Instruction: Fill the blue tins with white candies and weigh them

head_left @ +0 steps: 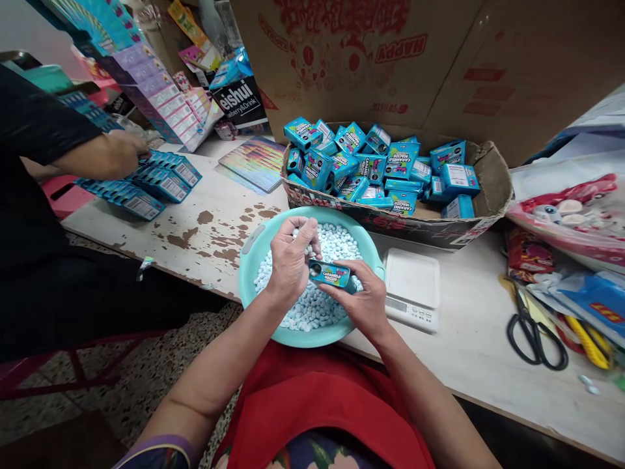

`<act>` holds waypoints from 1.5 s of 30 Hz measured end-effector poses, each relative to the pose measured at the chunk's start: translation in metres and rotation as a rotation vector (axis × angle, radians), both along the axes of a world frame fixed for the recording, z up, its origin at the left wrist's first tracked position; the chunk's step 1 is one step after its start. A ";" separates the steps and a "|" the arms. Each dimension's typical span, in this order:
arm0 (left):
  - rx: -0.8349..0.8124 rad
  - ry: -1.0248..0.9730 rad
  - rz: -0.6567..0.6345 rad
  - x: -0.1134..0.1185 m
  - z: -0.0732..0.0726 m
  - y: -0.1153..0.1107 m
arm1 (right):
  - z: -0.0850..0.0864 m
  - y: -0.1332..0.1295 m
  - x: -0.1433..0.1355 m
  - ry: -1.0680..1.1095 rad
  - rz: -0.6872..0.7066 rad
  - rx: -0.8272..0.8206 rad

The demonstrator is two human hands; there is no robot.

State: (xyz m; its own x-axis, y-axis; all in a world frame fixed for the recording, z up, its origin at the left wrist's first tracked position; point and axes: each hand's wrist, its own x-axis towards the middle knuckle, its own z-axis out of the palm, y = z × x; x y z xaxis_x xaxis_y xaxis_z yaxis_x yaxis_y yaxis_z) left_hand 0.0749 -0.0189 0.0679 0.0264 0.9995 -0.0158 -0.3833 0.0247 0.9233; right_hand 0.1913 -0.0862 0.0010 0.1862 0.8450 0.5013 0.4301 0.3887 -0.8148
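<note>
Left hand (290, 257), fingers curled around pale candies (307, 250), meets the right hand (364, 296), which pinches the caramel box (332, 274) above the basin (248, 286); a hasty pour could spill pieces.

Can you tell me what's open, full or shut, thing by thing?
Left hand: curled around some candies
Right hand: holding a small box
Small box: held; can't tell if it's open
Basin: holding many candies
Cardboard tray: open, holding blue boxes
Scale: screen too small to read
</note>
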 end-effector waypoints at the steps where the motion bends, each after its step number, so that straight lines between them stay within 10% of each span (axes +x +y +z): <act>1: 0.009 -0.004 -0.004 0.000 0.000 0.000 | 0.000 0.000 0.000 0.002 0.000 -0.003; 17: 0.007 -0.113 0.023 -0.020 -0.004 0.005 | -0.004 0.001 0.004 0.162 0.006 -0.116; 26: -0.172 0.045 0.114 -0.069 -0.042 -0.007 | -0.006 0.004 0.005 0.365 0.015 -0.206; 32: -0.047 0.583 -0.010 -0.084 -0.054 -0.027 | -0.001 -0.006 0.023 0.487 -0.052 -0.129; 37: 0.410 1.228 -0.133 -0.092 -0.062 -0.033 | 0.009 -0.020 0.086 0.425 -0.417 0.131; 45: 0.592 1.280 -0.185 -0.095 -0.078 -0.026 | -0.048 -0.022 0.140 0.313 -0.607 -0.097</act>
